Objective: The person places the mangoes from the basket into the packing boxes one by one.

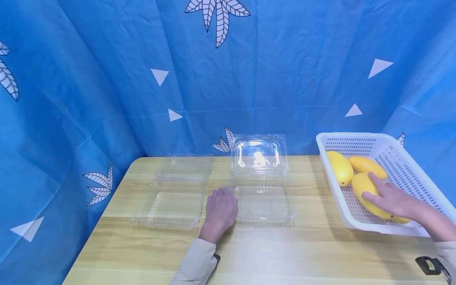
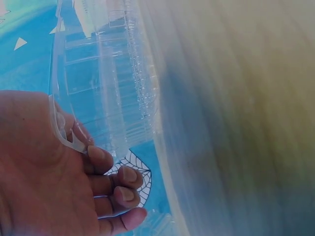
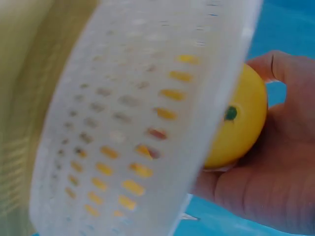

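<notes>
My left hand (image 1: 221, 211) is at the left edge of an opened clear plastic clamshell container (image 1: 263, 204). In the left wrist view its fingers (image 2: 129, 174) curl beside the container's rim corner (image 2: 74, 143), with the thumb partly seen through the plastic. At the right, my right hand (image 1: 395, 200) reaches into a white perforated basket (image 1: 342, 211) and grips a yellow mango (image 1: 363, 190), thumb on one side and fingers on the other. The right wrist view shows that mango's rounded end (image 3: 246, 118) above the basket rim, the rest hidden behind the basket wall.
A second opened clear container (image 1: 174, 208) lies to the left on the wooden table (image 1: 142, 253). Other mangoes (image 1: 340, 168) lie in the basket around the gripped one. A blue patterned cloth (image 1: 285, 79) hangs behind the table's back edge.
</notes>
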Demonstrator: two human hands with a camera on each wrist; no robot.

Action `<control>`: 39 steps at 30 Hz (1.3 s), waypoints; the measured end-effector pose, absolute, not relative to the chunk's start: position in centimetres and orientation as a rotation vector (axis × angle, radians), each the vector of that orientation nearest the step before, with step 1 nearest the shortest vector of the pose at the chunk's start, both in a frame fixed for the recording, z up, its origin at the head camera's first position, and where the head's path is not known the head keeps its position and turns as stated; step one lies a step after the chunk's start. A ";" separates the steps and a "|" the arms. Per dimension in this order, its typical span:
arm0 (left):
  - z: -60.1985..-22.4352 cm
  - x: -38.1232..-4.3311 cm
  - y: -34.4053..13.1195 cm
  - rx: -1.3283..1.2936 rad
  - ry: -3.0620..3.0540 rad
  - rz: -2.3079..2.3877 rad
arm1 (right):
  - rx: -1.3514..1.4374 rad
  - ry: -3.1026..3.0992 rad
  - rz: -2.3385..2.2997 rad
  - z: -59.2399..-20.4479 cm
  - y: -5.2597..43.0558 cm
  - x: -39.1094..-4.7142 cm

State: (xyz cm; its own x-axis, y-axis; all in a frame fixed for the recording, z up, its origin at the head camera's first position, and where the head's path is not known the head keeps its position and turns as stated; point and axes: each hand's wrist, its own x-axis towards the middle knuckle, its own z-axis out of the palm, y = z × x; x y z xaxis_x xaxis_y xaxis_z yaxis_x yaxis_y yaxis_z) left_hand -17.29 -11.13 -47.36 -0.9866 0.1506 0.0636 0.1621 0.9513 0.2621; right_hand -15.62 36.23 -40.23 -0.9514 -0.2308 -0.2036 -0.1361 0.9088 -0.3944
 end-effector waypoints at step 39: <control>-47.2 -16.5 -11.5 -0.243 -3.073 -0.521 | -0.493 3.045 -1.224 -39.6 20.3 -14.7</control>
State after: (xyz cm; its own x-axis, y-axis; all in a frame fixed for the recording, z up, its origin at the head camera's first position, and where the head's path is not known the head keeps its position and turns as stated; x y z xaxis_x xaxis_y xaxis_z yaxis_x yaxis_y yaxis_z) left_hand -16.47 -11.53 -47.17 -0.9878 0.1503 0.0410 0.1554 0.9323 0.3265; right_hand -14.74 20.25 -39.62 -0.9405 -0.2055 0.2705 -0.3355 0.6865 -0.6451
